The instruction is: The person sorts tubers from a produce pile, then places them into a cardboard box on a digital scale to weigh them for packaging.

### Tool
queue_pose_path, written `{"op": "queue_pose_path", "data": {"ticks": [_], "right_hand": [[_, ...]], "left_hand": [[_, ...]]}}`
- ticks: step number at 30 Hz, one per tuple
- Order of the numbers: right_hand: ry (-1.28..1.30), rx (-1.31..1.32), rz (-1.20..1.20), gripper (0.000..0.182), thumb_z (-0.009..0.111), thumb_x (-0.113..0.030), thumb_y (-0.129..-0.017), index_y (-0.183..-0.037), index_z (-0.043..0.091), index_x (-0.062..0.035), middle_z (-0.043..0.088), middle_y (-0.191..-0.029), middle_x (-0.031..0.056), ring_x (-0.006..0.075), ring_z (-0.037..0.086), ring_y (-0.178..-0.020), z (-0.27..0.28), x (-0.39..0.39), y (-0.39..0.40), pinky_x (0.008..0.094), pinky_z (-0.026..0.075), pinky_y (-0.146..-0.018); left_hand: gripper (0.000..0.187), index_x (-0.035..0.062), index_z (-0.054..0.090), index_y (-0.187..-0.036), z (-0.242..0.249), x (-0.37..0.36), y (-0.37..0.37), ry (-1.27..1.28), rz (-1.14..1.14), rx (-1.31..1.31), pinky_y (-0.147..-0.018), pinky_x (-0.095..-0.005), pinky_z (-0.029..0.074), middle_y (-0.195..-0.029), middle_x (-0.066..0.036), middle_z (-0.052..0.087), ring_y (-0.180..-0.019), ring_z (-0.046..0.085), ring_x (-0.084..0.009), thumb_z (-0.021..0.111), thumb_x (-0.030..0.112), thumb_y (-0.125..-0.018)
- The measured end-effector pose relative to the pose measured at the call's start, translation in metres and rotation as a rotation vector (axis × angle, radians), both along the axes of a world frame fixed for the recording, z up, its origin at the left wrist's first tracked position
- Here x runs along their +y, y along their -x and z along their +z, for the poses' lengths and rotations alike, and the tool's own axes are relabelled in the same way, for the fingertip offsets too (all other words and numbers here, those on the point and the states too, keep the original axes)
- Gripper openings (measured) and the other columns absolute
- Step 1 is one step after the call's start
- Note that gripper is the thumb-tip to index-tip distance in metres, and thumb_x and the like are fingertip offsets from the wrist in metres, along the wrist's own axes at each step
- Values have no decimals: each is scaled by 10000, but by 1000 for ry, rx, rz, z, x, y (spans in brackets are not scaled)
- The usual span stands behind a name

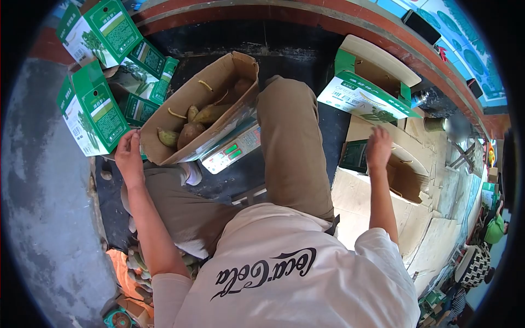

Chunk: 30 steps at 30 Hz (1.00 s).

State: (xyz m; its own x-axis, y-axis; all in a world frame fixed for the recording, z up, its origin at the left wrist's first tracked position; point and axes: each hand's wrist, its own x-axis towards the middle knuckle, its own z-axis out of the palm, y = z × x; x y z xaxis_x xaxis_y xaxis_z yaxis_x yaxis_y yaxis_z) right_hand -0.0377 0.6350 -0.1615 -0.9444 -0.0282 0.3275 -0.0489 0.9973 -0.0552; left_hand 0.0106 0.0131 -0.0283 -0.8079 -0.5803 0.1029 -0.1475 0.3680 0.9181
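An open cardboard box [188, 145] stands tilted in front of me on a scale [232, 147] with a lit green display. Inside lie brown and greenish tubers [210, 113], and yellowish cord handles show on its inner wall. My left hand [130, 158] is at the box's left end, thumb and fingers drawn together by its corner; what they pinch, if anything, is hidden. My right hand [379, 148] hovers over an open carton [402, 177] on the right, fingers loosely curled and a little blurred, with nothing visible in them.
Green and white printed cartons [87, 117] stand at the left, and another open one [366, 95] stands at the back right. Flattened cardboard [355, 197] covers the right floor. Several tubers lie by an orange cloth [120, 268]. People are at the far right edge.
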Motion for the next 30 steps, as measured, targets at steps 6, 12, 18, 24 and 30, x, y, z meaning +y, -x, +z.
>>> {"op": "queue_pose_path", "data": {"ticks": [6,12,18,24,30], "right_hand": [[-134,-148,-374,372,507,-22,-804,-1165,549,-100,573,-1181,121,323,513,-1122,-29,103,-19,439,427,-933],[-349,-344,-305,107,581,-125,-797,-876,653,-116,601,-927,64,264,552,-960,-8,103,-11,389,453,-805],[-271,-336,-26,65,573,-123,-798,-774,627,-95,593,-843,84,283,570,-861,-2,77,17,399,459,-760],[-191,-128,97,54,625,-130,-775,-789,608,-81,581,-837,106,313,556,-855,-2,31,52,437,459,-742],[-133,-337,-46,284,573,-321,-812,-1000,624,-115,645,-919,178,381,619,-842,-58,98,69,506,487,-686]], "left_hand": [[165,-26,613,-1027,4,3,-2,31,-20,22,-841,-241,449,-994,-74,652,-930,595,-115,571,89,-917],[164,-22,622,-1020,6,4,-5,24,4,17,-836,-240,450,-979,-72,655,-921,596,-114,580,92,-909],[166,-12,638,-1009,2,0,-6,51,0,35,-826,-237,450,-969,-60,660,-911,602,-112,589,103,-900],[146,-6,653,-954,6,12,-2,94,26,62,-764,-237,466,-888,-57,658,-827,595,-96,608,108,-873],[166,12,657,-940,6,15,-7,188,86,52,-735,-270,491,-837,-92,680,-773,634,-133,627,140,-839]]}}
